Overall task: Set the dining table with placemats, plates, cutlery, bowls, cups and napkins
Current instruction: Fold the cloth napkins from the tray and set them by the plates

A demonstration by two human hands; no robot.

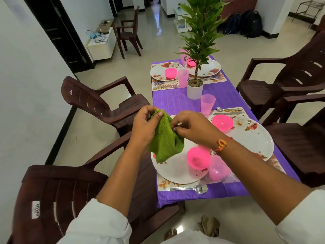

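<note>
We are looking down the table (177, 103), draped in purple, where four places are already carrying mats, plates, bowls, cups and cutlery, so we are judging the napkin step to be in hand. Above the near plate (174, 171) the green napkin (164, 140) is hanging in the air, bunched at the top and drooping toward the plate's left rim. The left hand (145, 126) is holding its upper corner, the grip curled and the thumb pressing into the cloth. The right hand (190, 128) is pinching an edge just beside it with the fingertips. We are expecting the next move to call for opening or folding the cloth flat, then laying it at this place without nudging the pink bowl (198, 157) on the plate.

The right forearm is covering part of that plate and part of the pink cup (218, 169), so we are not able to say whether the cup is standing or tilted. Nor are we able to tell whether the napkin's lowest tip is touching the plate. Next to the spoon (195, 188) we are making out no other cutlery.
</note>
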